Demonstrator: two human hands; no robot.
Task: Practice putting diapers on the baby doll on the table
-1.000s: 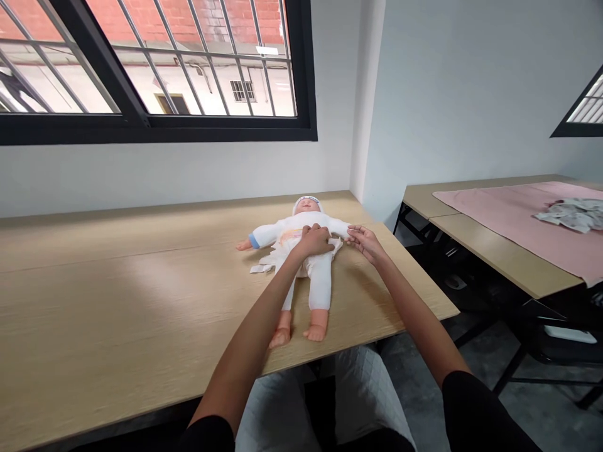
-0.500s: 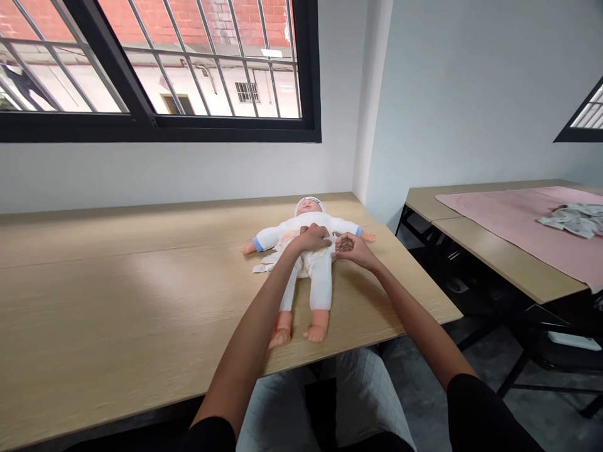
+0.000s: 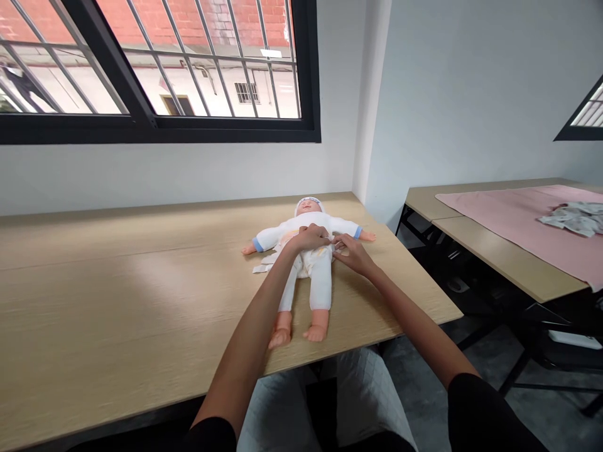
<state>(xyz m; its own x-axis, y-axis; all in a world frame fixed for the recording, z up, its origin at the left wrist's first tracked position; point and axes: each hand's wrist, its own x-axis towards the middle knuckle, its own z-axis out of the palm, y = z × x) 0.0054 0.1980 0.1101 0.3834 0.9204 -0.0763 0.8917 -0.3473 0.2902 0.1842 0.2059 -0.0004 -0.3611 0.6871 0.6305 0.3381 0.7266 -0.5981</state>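
Firstly, our left hand [image 3: 313, 237]: laid over the front of a printed white diaper [image 3: 318, 257], fingers bent; whether they grip it, we cannot tell. Next, our right hand [image 3: 351, 252]: fingers curled, thumb and fingertips at the diaper's edge beside the left hand; too small for us to tell whether they pinch it. Beneath both, one doll [image 3: 315, 220]: on its back, white body, blue cuffs, arms spread, bare feet towards us; the diaper lies about its hips, a loose strip on the side away from our right hand. Under the doll, we list one pale wooden table [image 3: 141, 307], the doll near its right-hand end. Farther right, a second table [image 3: 516, 267] bearing a pink cloth [image 3: 504, 216], with crumpled fabric [image 3: 575, 220] on it. Beyond our table, one barred window [image 3: 226, 129], dark-framed.
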